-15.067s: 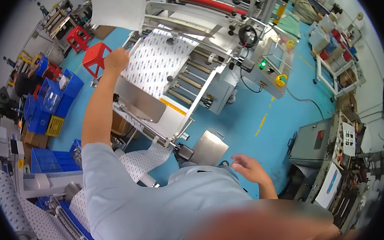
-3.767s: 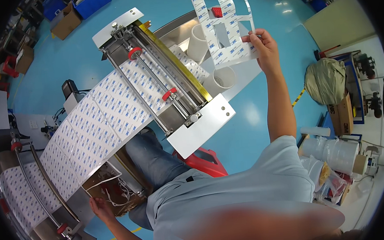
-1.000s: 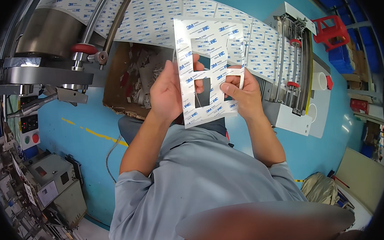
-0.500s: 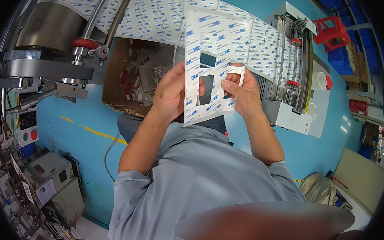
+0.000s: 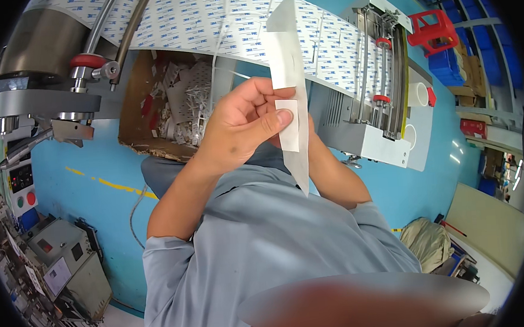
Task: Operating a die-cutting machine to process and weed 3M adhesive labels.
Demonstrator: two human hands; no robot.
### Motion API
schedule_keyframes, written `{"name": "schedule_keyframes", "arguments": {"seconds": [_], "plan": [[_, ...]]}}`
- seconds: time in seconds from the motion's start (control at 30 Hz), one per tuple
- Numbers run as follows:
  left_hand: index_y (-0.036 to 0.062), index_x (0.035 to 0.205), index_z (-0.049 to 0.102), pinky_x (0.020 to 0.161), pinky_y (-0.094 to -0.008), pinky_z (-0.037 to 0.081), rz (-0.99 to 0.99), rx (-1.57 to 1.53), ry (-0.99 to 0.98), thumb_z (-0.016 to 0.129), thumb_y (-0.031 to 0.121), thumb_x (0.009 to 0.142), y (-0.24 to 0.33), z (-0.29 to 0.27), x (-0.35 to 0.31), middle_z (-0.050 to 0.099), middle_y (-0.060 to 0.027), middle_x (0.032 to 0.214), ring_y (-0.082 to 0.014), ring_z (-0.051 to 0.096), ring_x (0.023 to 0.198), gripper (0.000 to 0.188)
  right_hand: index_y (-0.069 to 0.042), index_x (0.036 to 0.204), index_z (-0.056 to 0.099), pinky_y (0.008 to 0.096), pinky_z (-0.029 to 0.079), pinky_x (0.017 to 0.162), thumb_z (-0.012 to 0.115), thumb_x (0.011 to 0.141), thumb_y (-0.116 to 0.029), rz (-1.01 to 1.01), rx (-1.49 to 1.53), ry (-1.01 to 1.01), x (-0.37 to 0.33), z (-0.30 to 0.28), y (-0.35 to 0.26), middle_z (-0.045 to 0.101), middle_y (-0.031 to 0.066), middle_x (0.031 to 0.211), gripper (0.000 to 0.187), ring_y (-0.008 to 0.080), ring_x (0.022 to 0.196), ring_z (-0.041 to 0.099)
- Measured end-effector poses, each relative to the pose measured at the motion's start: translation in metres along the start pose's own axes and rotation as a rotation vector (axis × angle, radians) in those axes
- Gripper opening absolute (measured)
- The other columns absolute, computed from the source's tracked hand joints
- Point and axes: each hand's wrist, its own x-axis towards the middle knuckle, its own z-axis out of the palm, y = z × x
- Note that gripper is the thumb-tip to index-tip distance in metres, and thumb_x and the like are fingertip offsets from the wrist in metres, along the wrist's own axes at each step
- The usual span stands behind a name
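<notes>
A thin white die-cut adhesive sheet (image 5: 285, 17) stands steeply turned in front of my body, seen almost edge-on. Two pale rectangular flaps stick out from its left side, the upper flap (image 5: 282, 57) above the lower flap (image 5: 290, 136). My left hand (image 5: 244, 119) is closed on the sheet at the flaps, its thumb pressed on the lower one and fingers curled by the upper one. Behind the sheet, my right hand (image 5: 311, 127) is mostly hidden; only its edge and the forearm show, so its grip cannot be made out.
A cardboard box (image 5: 133, 114) of scrap liner stands left of my hands. Printed liner web (image 5: 205, 20) runs across beyond them. A roller machine (image 5: 45, 105) is at the left, another machine (image 5: 380, 135) at the right. A red stool (image 5: 431, 32) stands farther right.
The sheet has turned from facing me to nearly edge-on, and its flaps now show on the left. My right hand has gone behind it. The view has shifted slightly.
</notes>
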Motion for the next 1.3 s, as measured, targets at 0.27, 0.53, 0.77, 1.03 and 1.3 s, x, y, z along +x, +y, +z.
{"name": "schedule_keyframes", "arguments": {"seconds": [0.27, 0.53, 0.77, 1.03, 1.3], "plan": [[-0.0018, 0.113, 0.052, 0.07, -0.0261, 0.053, 0.007, -0.075, -0.01, 0.055, 0.005, 0.09, -0.001, 0.001, 0.003, 0.063, -0.0088, 0.094, -0.0106, 0.061, 0.086, 0.024, -0.007, 0.124, 0.05, 0.0266, 0.05, 0.065, 0.068, 0.079, -0.019, -0.037, -0.117, 0.306, -0.011, 0.016, -0.001, 0.06, 0.0068, 0.1, 0.05, 0.0157, 0.083, 0.061], [0.0012, 0.11, 0.051, 0.06, -0.025, 0.042, -0.018, -0.284, 0.174, 0.041, 0.023, 0.097, 0.006, -0.009, 0.002, 0.057, -0.0048, 0.084, -0.0111, 0.051, 0.068, 0.027, -0.009, 0.126, 0.044, 0.028, 0.036, 0.056, 0.063, 0.084, -0.015, -0.001, -0.023, -0.097, 0.003, -0.002, -0.006, 0.055, 0.0043, 0.08, 0.046, 0.0131, 0.064, 0.049], [0.0018, 0.117, 0.049, 0.052, -0.0203, 0.033, -0.126, -0.113, 0.3, 0.054, 0.026, 0.093, -0.002, -0.014, 0.008, 0.055, -0.0013, 0.088, -0.0054, 0.048, 0.061, 0.034, -0.007, 0.129, 0.039, 0.0251, 0.034, 0.051, 0.063, 0.082, -0.012, 0.009, -0.177, 0.016, -0.002, -0.008, -0.011, 0.052, 0.004, 0.079, 0.053, 0.0126, 0.059, 0.047], [0.0052, 0.096, 0.057, 0.049, -0.0185, 0.031, -0.011, -0.161, 0.289, 0.054, 0.018, 0.092, 0.001, -0.022, 0.001, 0.057, 0.0009, 0.075, -0.004, 0.044, 0.058, 0.014, -0.004, 0.119, 0.042, 0.0256, 0.043, 0.057, 0.066, 0.082, -0.013, -0.021, -0.395, 0.184, -0.003, 0.009, -0.014, 0.059, 0.0071, 0.085, 0.045, 0.0132, 0.065, 0.055], [0.0064, 0.084, 0.053, 0.046, -0.0204, 0.03, 0.203, 0.164, 0.619, 0.058, 0.018, 0.09, -0.009, -0.079, -0.021, 0.05, 0.0013, 0.068, -0.0052, 0.042, 0.053, 0.014, 0.001, 0.113, 0.05, 0.0223, 0.045, 0.068, 0.065, 0.081, 0.0, -0.213, -0.863, 0.43, -0.025, 0.043, -0.05, 0.06, 0.0033, 0.086, 0.035, 0.0073, 0.076, 0.055]]}}
